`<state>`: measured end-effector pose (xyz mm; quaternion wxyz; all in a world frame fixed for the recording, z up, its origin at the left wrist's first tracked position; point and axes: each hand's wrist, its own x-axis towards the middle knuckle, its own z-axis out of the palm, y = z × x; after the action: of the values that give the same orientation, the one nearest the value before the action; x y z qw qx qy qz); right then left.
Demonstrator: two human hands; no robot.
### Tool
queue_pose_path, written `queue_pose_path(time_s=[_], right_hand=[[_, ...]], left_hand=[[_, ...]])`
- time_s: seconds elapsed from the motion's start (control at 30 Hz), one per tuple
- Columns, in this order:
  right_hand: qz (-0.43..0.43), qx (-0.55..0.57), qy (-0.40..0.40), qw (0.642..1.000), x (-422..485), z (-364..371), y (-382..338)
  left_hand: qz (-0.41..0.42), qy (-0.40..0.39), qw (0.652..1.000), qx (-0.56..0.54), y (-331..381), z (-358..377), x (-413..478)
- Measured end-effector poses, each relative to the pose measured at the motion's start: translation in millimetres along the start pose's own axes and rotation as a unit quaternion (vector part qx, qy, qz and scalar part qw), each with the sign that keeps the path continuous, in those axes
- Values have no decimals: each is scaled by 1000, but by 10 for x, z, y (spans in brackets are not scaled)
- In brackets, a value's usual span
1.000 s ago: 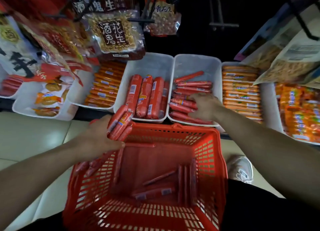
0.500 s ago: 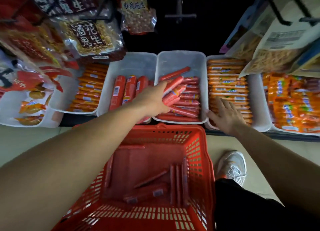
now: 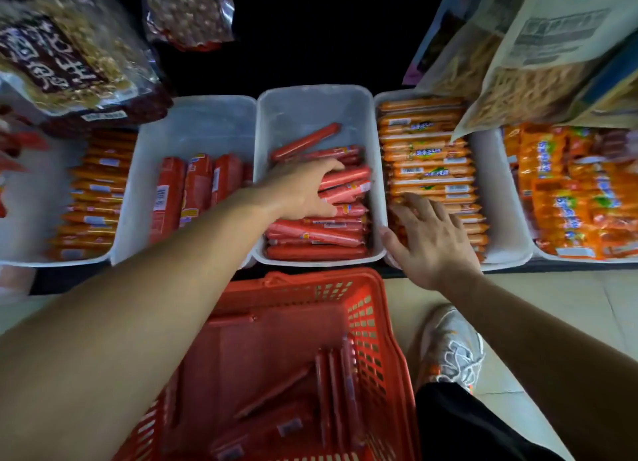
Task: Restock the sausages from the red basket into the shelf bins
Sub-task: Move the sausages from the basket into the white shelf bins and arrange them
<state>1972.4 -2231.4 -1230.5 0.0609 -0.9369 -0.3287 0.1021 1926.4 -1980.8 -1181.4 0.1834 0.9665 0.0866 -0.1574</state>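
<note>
The red basket sits on the floor below the shelf with several thin red sausages lying in its bottom. Above it a white bin holds a pile of red sausages. My left hand reaches into this bin, closed around a few red sausages that rest on the pile. My right hand lies flat with spread fingers on the front edge of the neighbouring bin of orange sausages, holding nothing.
A white bin of thick red sausages stands left of the middle one, orange-sausage bins further left and orange packs far right. Hanging snack bags overhang the bins. My white shoe is beside the basket.
My left hand carried a handful of red sausages from the basket up into the middle bin. My right hand left that bin and moved right onto the orange-sausage bin.
</note>
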Motion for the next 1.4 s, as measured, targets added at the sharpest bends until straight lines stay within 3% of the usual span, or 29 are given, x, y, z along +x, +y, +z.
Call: queue_pose_path(time_s=[0.07,0.17,0.3,0.4,0.53,0.67,0.77,0.83,0.93,1.03,1.2,1.27,1.4], right_hand=[[2,1,-1,1000,7,-9,0],[1,0,-7,1000,8,-21,-4],[2,2,-6,1000,6,-18,-11],[3,7,-9,1000,2,-27,-16],[4,6,-15,1000,4,-42,-19],[7,3,-20,1000,1,-48,-16],[6,6,-22,1000,5,-58,-20],[7,6,-20,1000,4,-55,-16],[6,6,-17,1000,4,-55,-20],[7,7,-22,1000,6,-68,-19],[8,5,-18,1000,-1,-56,-19],[9,4,-23,1000,4,-53,-20],[8,7,-23,1000,2,-63,-28]], left_hand=[[-5,47,998,51,-65,107,-81],[-42,34,996,67,-129,219,-121],[18,14,1000,7,-205,112,68],[5,49,997,67,-259,15,186],[11,-25,999,43,-249,220,181],[13,99,995,-10,-189,160,271],[-47,15,998,46,-156,192,333],[-43,-30,994,91,-170,260,371],[9,2,992,126,-245,204,447],[-15,39,989,143,-240,136,515],[-56,53,996,37,-68,226,161],[-48,6,998,27,-34,278,-153],[-3,-89,988,124,-105,457,-426]])
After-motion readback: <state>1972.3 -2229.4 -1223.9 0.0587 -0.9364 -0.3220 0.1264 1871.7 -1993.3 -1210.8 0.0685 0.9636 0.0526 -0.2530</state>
